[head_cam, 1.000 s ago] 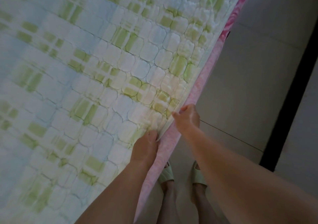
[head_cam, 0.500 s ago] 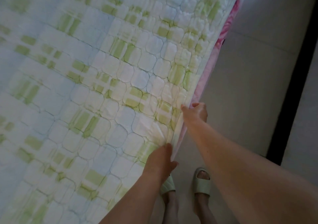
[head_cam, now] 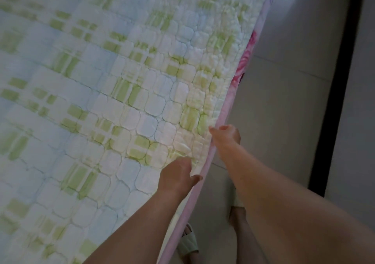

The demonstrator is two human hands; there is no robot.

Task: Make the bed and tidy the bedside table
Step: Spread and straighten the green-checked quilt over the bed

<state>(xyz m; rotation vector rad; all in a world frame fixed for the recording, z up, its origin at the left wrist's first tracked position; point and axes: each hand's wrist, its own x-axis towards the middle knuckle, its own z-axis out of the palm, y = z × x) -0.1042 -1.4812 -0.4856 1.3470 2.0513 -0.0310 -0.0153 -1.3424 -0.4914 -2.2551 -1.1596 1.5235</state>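
Note:
A quilted pad (head_cam: 113, 93) in white, pale blue and green checks covers the bed and fills the left of the view. Under its right edge a pink flowered sheet (head_cam: 244, 60) shows as a narrow strip along the bed's side. My left hand (head_cam: 176, 177) grips the pad's edge, thumb over the pink border. A little farther along the same edge, my right hand (head_cam: 226, 135) pinches the pad's edge from the outer side. The bedside table is out of sight.
Grey floor tiles (head_cam: 284, 93) run along the bed's right side, where my feet stand in pale green slippers (head_cam: 188, 243). A dark strip (head_cam: 334, 93) crosses the floor farther right.
Both hands have slid along the pad's edge and kept hold of it. More of the pink sheet's strip shows along the side, and the view has shifted slightly.

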